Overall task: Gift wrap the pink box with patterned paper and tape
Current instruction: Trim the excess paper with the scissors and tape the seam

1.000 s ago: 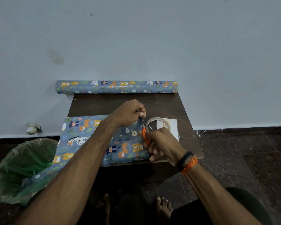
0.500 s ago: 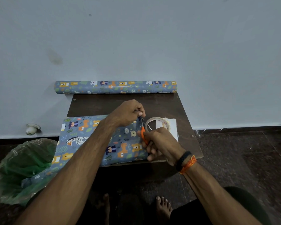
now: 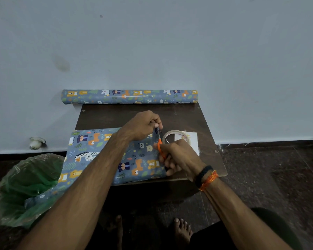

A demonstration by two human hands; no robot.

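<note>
Both hands meet at the right edge of the wrapped parcel. Right hand (image 3: 177,156) grips the orange-handled scissors (image 3: 160,145), fingers curled through the loops, blades pointing away toward the left hand (image 3: 143,125), whose fingertips pinch something small at the blade tips. It looks like a strip of tape, though it is too small to tell for sure. Compared with a second ago, almost nothing has shifted: the hands sit in the same spot, and the scissors have edged only slightly. That suggests a tape cut is in progress rather than finished.

The pink box itself is hidden; it is presumably under the patterned paper (image 3: 101,152), which covers the parcel on the left half of the surface (image 3: 188,116), with loose paper trailing off the left edge into the green-lined bin (image 3: 25,188). A tape roll (image 3: 176,137) lies on a white sheet (image 3: 193,143) just right of the scissors. The spare paper roll (image 3: 129,96) lies along the wall. Once cut, the strip likely goes on the seam.
</note>
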